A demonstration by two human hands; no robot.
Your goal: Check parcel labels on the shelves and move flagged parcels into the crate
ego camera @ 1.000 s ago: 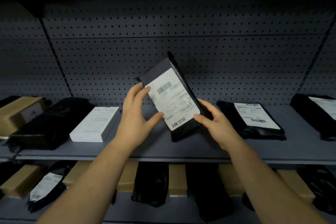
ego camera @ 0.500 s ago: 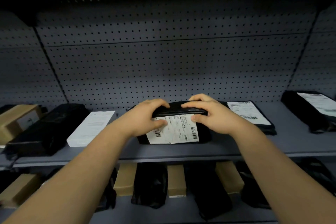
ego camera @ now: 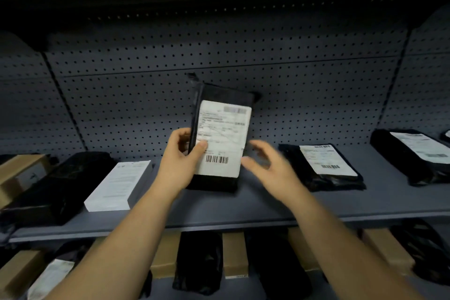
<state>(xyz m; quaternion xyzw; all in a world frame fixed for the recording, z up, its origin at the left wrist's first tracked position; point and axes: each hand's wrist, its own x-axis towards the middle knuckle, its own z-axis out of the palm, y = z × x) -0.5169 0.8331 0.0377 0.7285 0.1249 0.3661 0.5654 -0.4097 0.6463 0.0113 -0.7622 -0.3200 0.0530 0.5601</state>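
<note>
A: Where's the parcel rn?
B: We've got the black parcel [ego camera: 226, 95] upright in front of the pegboard [ego camera: 146, 105], mid-view. Its white label [ego camera: 224, 136] faces us, barcode near the bottom. Text's too blurry to read.
A: Grip?
B: Our left hand [ego camera: 181, 165] grasps it at its 9 o'clock edge, thumb pressed on the label's lower left, fingers wrapped round the back.
A: And the right?
B: Our right hand [ego camera: 270, 168] is at the parcel's 4 o'clock, just beside the lower corner. Fingers are spread & loose, holding nothing. It's motion-blurred, so we can't tell if a fingertip touches the edge.
A: Resting on the shelf?
B: Can't tell. The bottom end sits low over the grey shelf [ego camera: 243, 207], but we can't see if it makes contact.
A: Neighbours?
B: At 3 o'clock a flat black parcel [ego camera: 323, 165] lies label-up, w/ another labelled parcel [ego camera: 414, 153] further out. At 9 o'clock there's a white box [ego camera: 119, 185], then a black bag [ego camera: 56, 185], then a cardboard box [ego camera: 19, 170]. At 6 o'clock, below the shelf, brown boxes [ego camera: 235, 253] & black bags [ego camera: 199, 258] sit side by side.
</note>
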